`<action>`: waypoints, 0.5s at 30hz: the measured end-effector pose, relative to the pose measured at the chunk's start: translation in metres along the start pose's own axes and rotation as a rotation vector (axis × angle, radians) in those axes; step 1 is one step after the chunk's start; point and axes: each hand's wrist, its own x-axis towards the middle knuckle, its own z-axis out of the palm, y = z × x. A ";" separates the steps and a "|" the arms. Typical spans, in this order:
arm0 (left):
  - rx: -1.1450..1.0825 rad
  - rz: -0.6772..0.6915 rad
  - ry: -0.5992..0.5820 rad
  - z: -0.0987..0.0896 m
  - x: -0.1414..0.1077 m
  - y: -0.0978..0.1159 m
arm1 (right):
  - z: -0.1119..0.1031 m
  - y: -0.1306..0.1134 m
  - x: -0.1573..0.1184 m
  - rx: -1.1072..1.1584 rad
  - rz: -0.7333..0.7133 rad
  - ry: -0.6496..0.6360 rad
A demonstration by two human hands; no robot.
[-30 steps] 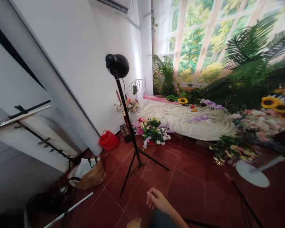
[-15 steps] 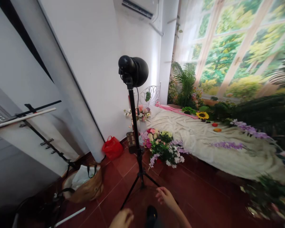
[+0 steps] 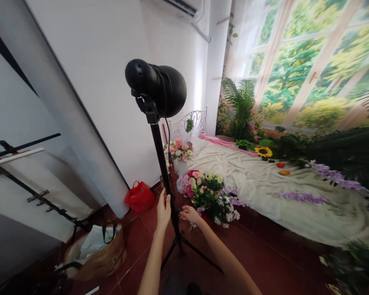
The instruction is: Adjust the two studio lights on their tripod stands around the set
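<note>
Light stand, black: left hand and right hand flank the pole, each grip's closure unclear. Best steadied left-handed.

You have moved closer to the light stand. Your left hand, low and left of the stand half a second ago, has come up to its left side. Your right hand, then low and right of the stand, has risen to the knob on its right side.
</note>
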 end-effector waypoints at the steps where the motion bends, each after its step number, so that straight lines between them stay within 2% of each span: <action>1: -0.018 -0.006 -0.022 0.001 0.004 -0.001 | -0.003 0.000 0.004 0.000 0.004 -0.020; 4: -0.058 0.023 -0.069 0.004 0.013 0.000 | -0.011 0.000 0.013 -0.029 -0.027 -0.092; 9: -0.019 0.028 -0.059 0.005 0.020 -0.001 | -0.022 0.004 0.021 -0.149 -0.200 -0.227; 15: -0.059 0.010 -0.013 0.011 0.022 -0.018 | -0.024 -0.001 0.014 -0.346 -0.288 -0.185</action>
